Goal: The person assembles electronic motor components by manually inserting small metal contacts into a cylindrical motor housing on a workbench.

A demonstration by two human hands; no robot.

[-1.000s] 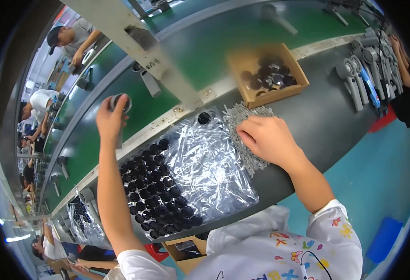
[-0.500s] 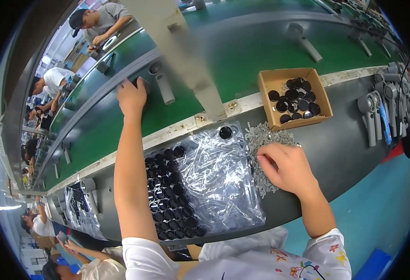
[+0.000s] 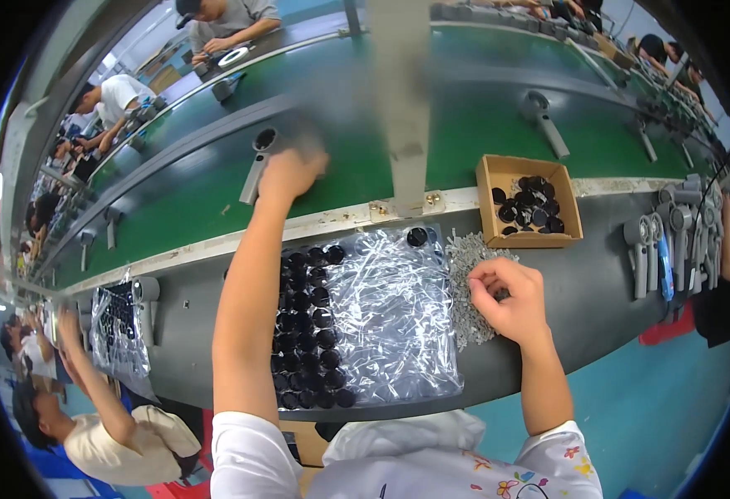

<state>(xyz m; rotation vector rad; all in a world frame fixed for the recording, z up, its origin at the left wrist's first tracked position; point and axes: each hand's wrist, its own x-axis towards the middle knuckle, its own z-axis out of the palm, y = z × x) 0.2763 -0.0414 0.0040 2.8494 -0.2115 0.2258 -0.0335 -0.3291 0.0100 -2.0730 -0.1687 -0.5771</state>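
My left hand [image 3: 292, 175] reaches over the green conveyor belt, its fingers smeared by motion. A blurred grey shape [image 3: 305, 137] shows at the fingers; whether it is gripped I cannot tell. Just left of that hand lies a grey handheld fan [image 3: 257, 170] with a dark round head. My right hand [image 3: 510, 299] is closed, thumb against curled fingers, over a pile of small grey parts [image 3: 460, 283]; what is in the pinch is hidden. Between my arms lies a clear plastic bag [image 3: 394, 324], with rows of glossy black round caps [image 3: 305, 337] on its left part and one cap [image 3: 416, 237] at its top corner.
An open cardboard box [image 3: 531, 239] of black caps stands beyond the pile. Several grey fans [image 3: 685, 229] are gathered at the right. A metal post [image 3: 402, 125] rises at the belt's near edge. Another fan [image 3: 548, 125] lies on the belt. A co-worker [image 3: 115, 432] sits at the left.
My left hand has gone from the left side of the belt fan to its right, and is now blurred. My right hand stays over the grey parts, fingers curled tighter. The view has shifted.
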